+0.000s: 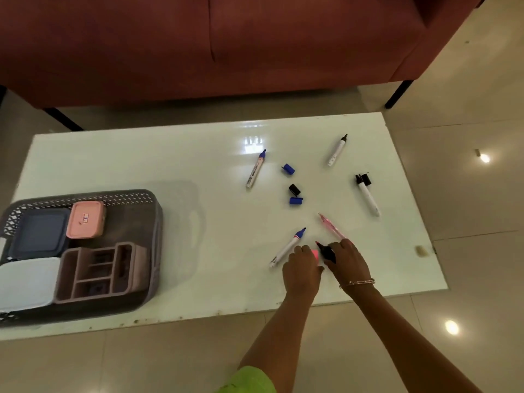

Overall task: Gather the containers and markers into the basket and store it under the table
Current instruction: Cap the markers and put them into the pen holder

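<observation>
From the head camera, the left hand (302,266) curls loosely around a small pink piece (315,254), fingers bent. The right hand (347,262) pinches a black marker (326,252) just beside it. Uncapped markers and loose caps lie scattered on the white table (198,154). The basket (136,197), at the table's left, holds the containers.

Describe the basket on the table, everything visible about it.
The basket is grey, plastic-looking and rectangular, with rounded corners and lattice-perforated walls. It sits upright at the table's left end, partly cut off by the frame edge. Inside lie a pink lidded box, a blue-grey one, a pale one and a compartmented organiser.
</observation>
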{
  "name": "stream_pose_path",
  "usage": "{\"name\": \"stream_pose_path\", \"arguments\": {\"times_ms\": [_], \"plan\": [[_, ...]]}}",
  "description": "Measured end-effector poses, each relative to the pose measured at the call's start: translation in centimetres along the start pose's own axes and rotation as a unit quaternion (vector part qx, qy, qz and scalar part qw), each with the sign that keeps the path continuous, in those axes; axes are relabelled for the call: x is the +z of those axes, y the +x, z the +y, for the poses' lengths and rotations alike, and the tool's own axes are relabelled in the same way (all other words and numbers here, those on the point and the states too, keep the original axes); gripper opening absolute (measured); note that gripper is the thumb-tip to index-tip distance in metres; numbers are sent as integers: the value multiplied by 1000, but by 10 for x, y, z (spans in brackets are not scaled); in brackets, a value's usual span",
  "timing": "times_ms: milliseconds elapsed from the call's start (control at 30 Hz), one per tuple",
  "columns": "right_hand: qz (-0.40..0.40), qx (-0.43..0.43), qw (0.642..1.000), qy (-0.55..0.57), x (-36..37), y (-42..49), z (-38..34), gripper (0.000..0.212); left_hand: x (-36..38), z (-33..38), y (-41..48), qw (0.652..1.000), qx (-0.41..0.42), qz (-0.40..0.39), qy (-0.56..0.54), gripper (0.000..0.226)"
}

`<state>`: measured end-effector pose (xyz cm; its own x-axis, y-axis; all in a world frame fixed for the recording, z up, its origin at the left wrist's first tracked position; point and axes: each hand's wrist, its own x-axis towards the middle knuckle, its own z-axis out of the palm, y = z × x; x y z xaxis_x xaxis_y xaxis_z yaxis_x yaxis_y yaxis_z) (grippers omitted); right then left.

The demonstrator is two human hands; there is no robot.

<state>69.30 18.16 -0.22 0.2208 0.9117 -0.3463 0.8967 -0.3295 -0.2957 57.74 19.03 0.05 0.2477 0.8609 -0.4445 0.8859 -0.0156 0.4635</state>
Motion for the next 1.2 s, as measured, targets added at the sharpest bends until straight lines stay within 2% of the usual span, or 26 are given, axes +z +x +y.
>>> {"name": "stream_pose_path", "arguments": {"times_ms": [67,167,300,400,500,633,700,867,1100,1200], "plan": [[5,23,999,45,-3,-2,-5,24,-3,-4,4,1000,7,14,-2,36],[31,68,987,142,-20,-6,-17,17,-23,-18,4,991,-27,17,-131,28],[-14,17,976,218,-51,-23,-52,28,-71,-50,-16,961,-47,68,-264,24],[-29,-9,973,228,-68,-36,-84,31,-103,-71,-34,939,-55,41,-336,24],[-21,-44,972,228,-81,-41,-114,29,-125,-84,-45,931,-55,12,-360,31],[-70,-111,980,151,-83,-36,-142,26,-150,-95,-52,907,-71,-7,-415,48],[-91,-138,979,122,-81,-36,-153,27,-158,-98,-54,906,-73,-29,-417,56],[-114,-220,965,87,-75,-44,-176,25,-170,-111,-59,941,-43,-59,-330,71],[-131,-260,950,109,-56,-50,-207,19,-181,-137,-71,954,-44,-55,-293,71],[-188,-261,945,56,-52,-46,-219,21,-187,-148,-77,967,-39,-55,-247,69]]}}
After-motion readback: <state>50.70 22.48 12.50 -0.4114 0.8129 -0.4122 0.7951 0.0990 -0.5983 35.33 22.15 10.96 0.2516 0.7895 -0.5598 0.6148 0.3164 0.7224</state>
